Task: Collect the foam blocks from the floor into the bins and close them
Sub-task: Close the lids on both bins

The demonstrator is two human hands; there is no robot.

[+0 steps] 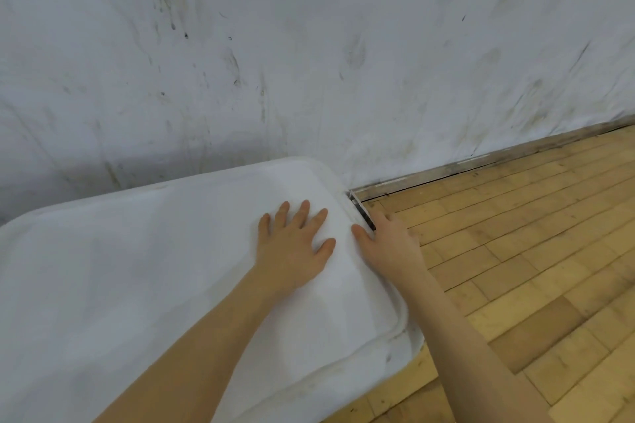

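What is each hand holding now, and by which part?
The left hand holds nothing; it presses flat on the white lid. The right hand grips the lid's right edge, thumb on top.

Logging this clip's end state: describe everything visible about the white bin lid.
The white bin lid is a broad, rounded-corner panel of what looks like plastic, with a raised rim. It lies flat on the bin, against the scuffed wall. The left hand presses flat on its top near the right edge. The right hand grips that edge, thumb on top, fingers hidden over the side, beside a dark latch-like part.
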